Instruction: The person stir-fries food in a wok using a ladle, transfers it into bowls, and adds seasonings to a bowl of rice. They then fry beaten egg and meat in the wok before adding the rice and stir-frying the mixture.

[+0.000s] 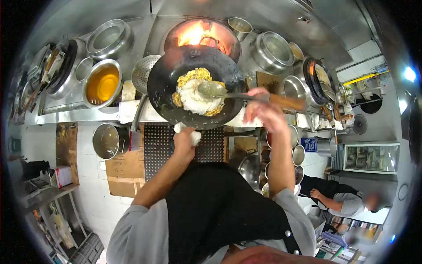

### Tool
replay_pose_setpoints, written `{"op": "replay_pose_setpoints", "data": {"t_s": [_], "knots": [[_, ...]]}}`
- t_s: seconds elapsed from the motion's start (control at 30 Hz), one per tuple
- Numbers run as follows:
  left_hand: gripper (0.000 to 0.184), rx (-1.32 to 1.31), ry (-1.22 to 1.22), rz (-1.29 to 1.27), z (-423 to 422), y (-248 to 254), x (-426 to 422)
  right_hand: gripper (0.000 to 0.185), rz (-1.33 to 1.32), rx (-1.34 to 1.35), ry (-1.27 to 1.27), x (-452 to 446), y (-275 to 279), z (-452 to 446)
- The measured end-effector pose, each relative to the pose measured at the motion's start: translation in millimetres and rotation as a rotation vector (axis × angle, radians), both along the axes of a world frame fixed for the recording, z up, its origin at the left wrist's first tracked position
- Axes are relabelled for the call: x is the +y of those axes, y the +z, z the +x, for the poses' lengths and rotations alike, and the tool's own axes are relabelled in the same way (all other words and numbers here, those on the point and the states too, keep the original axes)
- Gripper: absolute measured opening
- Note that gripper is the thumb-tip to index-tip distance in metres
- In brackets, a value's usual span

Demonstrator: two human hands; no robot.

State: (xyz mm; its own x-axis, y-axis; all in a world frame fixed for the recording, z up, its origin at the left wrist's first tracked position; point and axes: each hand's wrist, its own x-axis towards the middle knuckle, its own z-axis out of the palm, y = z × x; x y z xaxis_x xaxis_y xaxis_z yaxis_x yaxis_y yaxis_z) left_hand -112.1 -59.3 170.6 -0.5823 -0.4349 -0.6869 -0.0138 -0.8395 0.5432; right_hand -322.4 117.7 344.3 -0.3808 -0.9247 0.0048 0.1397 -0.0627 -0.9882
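Note:
A dark wok (165,83) is tilted at the lit burner, with white rice (193,99) over yellow egg (200,74) inside it. My left hand (183,145) is closed around a white cloth (195,137) against the wok's near rim; whether it also grips a wok handle is hidden. My right hand (268,115) holds a ladle (211,89) where its metal shaft meets the wooden handle, some fingers looser and blurred below. The ladle's bowl rests on the rice.
Flames (198,35) rise behind the wok. Left of it are a perforated skimmer (144,72) and a bowl of amber liquid (103,86). A lidded pot (272,50) stands to the right. Another person (340,198) is at the far right.

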Motion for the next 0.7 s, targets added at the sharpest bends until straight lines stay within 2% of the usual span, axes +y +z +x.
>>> {"op": "replay_pose_setpoints", "data": {"t_s": [0.03,0.07,0.1,0.13,0.17,0.23,0.3,0.37,0.43,0.47,0.5,0.57,0.6,0.63,0.7], "knots": [[0.014,-0.012,-0.002,-0.064,-5.5,10.5,-12.0,0.039,0.346,0.372,-0.195,-16.7,25.6,-11.5],[0.014,0.002,-0.020,-0.085,-20.0,4.3,-30.2,0.029,0.256,0.779,-0.377,-36.6,15.2,-40.0],[0.013,0.018,-0.040,-0.110,-37.5,1.0,-50.3,0.031,0.272,0.888,-0.625,-64.9,48.2,-40.7],[0.013,0.028,-0.056,-0.062,-54.3,24.3,-70.8,0.032,-0.059,0.629,-0.662,-86.2,45.0,-86.7],[0.012,0.076,-0.006,-0.035,-81.3,15.0,-91.0,0.039,-0.338,0.035,-0.696,-121.0,84.8,-76.2],[0.014,0.045,-0.098,-0.167,-124.2,4.0,-130.1,0.045,-0.531,0.207,-0.718,-138.2,115.8,-95.7],[0.014,0.062,-0.086,-0.190,-161.2,-15.2,-158.0,0.046,-0.637,0.349,-0.653,-145.2,126.0,-83.1],[0.015,0.059,-0.086,-0.203,-180.5,-30.1,-172.0,0.045,-0.463,0.655,-0.896,-199.4,47.6,-117.2],[0.018,0.082,-0.113,-0.293,-193.5,-37.2,-178.9,0.043,-0.318,0.333,-0.668,-244.0,-5.8,-131.0],[0.019,-0.020,-0.065,-0.301,-197.6,-24.2,-178.8,0.038,-0.326,0.342,-0.796,-253.6,-3.9,-143.0],[0.019,-0.019,-0.046,-0.304,-201.8,-21.4,-186.7,0.035,-0.385,0.434,-0.772,-252.7,11.7,-149.3],[0.019,-0.015,-0.089,-0.359,-205.1,-26.6,-186.5,0.035,-0.477,0.370,-0.789,-246.6,55.9,-126.4],[0.019,0.000,-0.073,-0.401,-208.8,-33.9,-182.4,0.037,-0.632,0.308,-0.698,-246.1,48.6,-130.9],[0.019,-0.006,-0.062,-0.404,-213.8,-30.5,-185.1,0.037,-0.635,0.301,-0.687,-263.5,25.3,-142.1],[0.017,-0.056,-0.081,-0.405,-213.9,-25.9,-184.7,0.036,-0.454,0.315,-0.646,-301.9,-33.5,-158.8]]}}
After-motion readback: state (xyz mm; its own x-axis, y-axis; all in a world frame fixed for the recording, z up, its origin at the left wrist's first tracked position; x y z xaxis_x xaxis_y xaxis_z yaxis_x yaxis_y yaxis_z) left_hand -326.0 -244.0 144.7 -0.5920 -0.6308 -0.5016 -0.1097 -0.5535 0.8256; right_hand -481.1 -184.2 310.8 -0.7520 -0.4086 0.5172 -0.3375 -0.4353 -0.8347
